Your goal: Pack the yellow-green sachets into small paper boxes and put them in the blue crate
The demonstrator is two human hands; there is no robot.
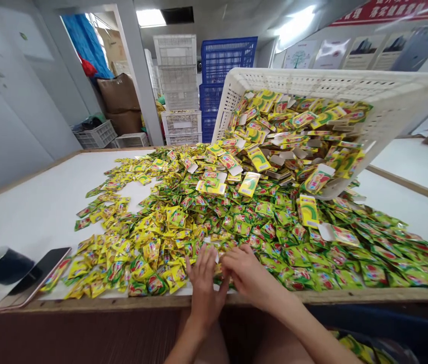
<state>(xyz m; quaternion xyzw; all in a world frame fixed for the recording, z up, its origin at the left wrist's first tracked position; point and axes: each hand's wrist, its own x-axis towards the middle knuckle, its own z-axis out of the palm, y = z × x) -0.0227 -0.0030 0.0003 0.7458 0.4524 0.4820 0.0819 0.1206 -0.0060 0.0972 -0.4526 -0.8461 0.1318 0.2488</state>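
Note:
At the table's near edge, my left hand (pixel 205 275) rests palm down with its fingers spread over the pile's edge. Beside it my right hand (pixel 246 273) is closed, its thumb and fingers pinched together near my left thumb; what lies between them is hidden. Yellow packets (pixel 151 250) lie in front and to the left, and green packets (pixel 331 258) spread to the right. A white crate (pixel 331 83) tips toward me behind them, with small yellow boxes (pixel 249 184) spilling out onto the packets.
A phone (pixel 37 275) and a dark cup (pixel 3 265) stand at the near left. The wooden table edge (pixel 153 302) runs along the front. Stacked white crates (pixel 178 76) and blue crates (pixel 227 60) rise at the back. Below the table at right is a bag of yellow packets (pixel 361 349).

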